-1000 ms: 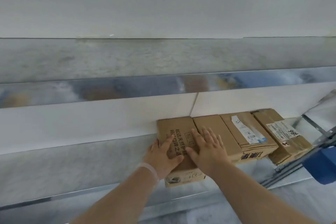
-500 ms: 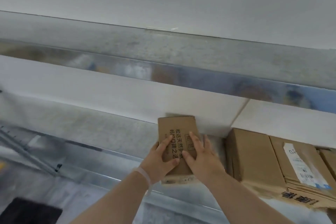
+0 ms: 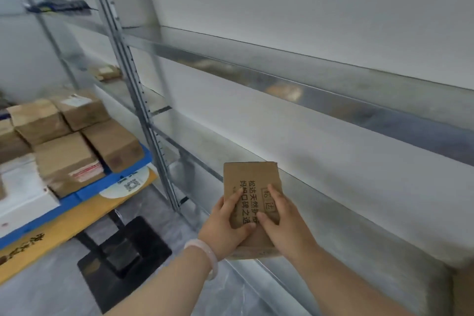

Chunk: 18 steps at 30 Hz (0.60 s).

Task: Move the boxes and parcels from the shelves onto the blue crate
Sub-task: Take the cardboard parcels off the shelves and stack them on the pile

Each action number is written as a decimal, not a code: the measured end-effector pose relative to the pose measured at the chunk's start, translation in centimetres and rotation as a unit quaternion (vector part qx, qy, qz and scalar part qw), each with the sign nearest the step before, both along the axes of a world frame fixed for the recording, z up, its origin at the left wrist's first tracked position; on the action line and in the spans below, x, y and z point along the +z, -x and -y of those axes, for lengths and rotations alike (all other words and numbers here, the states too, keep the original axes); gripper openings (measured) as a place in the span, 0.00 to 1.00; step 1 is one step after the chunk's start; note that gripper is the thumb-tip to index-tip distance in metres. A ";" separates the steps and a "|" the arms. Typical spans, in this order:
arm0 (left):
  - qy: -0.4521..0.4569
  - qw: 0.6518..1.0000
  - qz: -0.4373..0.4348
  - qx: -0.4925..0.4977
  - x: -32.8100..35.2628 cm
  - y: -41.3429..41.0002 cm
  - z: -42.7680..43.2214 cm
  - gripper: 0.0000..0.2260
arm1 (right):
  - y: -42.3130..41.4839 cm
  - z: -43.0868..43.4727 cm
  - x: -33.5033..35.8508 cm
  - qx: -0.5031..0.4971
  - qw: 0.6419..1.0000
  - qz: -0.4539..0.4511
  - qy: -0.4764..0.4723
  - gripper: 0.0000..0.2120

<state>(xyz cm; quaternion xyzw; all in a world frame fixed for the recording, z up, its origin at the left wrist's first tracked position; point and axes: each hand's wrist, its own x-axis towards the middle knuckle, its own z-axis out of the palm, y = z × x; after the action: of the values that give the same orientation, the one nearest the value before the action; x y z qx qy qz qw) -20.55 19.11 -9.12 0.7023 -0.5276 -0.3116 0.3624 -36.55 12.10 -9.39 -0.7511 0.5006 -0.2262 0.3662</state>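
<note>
The fingers [image 3: 237,202] of the left hand [image 3: 225,228] lie flat and close together across the printed top of the box [image 3: 250,182], thumb under its near left edge; the right hand [image 3: 284,223] matches it on the other side, fingers pressed on the top, so the box is gripped between both hands; a pale bracelet [image 3: 205,254] circles the left wrist. The box is held in the air, off the shelf [image 3: 333,215], just in front of its metal front edge, its top tilted toward the camera, black characters printed along it. The shelf run beside it is bare metal, with another shelf [image 3: 307,79] above against the white wall; a steel upright [image 3: 138,100] stands to the left. Well apart, at far left, the blue crate [image 3: 77,196] carries several brown boxes [image 3: 77,136] packed side by side, plus a white parcel [image 3: 20,192]; the crate sits on a yellow surface [image 3: 64,228] above a black stand [image 3: 125,254] on the grey floor [image 3: 51,290].
</note>
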 end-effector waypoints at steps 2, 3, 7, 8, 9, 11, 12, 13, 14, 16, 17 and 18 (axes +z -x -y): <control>0.011 1.000 0.001 0.024 0.7 -3.7 -1.2 0.34 | -4.2 0.0 0.7 0.027 1.000 0.003 0.014 0.33; 0.013 0.999 0.002 0.037 0.9 -5.7 -1.8 0.35 | -6.4 -0.2 1.1 0.040 0.999 0.008 0.016 0.33; 0.020 0.996 0.010 0.085 1.7 -14.5 -4.1 0.35 | -15.7 -1.4 2.0 0.095 0.995 0.026 0.015 0.33; 0.023 0.995 0.012 0.100 1.9 -16.6 -4.6 0.35 | -18.1 -1.5 2.3 0.106 0.994 0.029 0.016 0.33; 0.028 0.993 0.014 0.115 2.0 -18.6 -5.1 0.35 | -20.3 -1.7 2.5 0.118 0.992 0.033 0.018 0.33; 0.037 0.989 0.018 0.139 2.3 -22.2 -6.1 0.36 | -24.4 -2.1 3.0 0.142 0.989 0.040 0.016 0.33; 0.039 0.988 0.018 0.145 2.4 -23.8 -6.6 0.36 | -26.2 -2.5 3.2 0.151 0.988 0.040 0.017 0.33; 0.038 0.988 0.015 0.149 2.5 -25.4 -7.1 0.36 | -27.9 -2.8 3.3 0.159 0.986 0.039 0.020 0.33; 0.035 0.988 0.014 0.151 2.7 -26.7 -7.5 0.35 | -29.3 -3.0 3.4 0.164 0.986 0.038 0.022 0.33; 0.028 0.986 0.015 0.165 3.0 -29.3 -8.2 0.35 | -32.2 -3.3 3.5 0.177 0.983 0.038 0.020 0.33; 0.029 0.984 0.015 0.177 3.0 -30.5 -8.4 0.35 | -33.6 -3.3 3.7 0.186 0.982 0.040 0.014 0.33; 0.030 0.981 0.015 0.189 3.0 -31.8 -8.5 0.36 | -35.1 -3.1 3.8 0.196 0.980 0.042 0.007 0.33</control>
<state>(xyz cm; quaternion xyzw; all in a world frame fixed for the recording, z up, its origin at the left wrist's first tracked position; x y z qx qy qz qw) 11.20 27.65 -6.10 0.7827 -0.3999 -0.2108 0.4277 -1.50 15.20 -5.56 -0.8268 0.3263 -0.1849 0.4191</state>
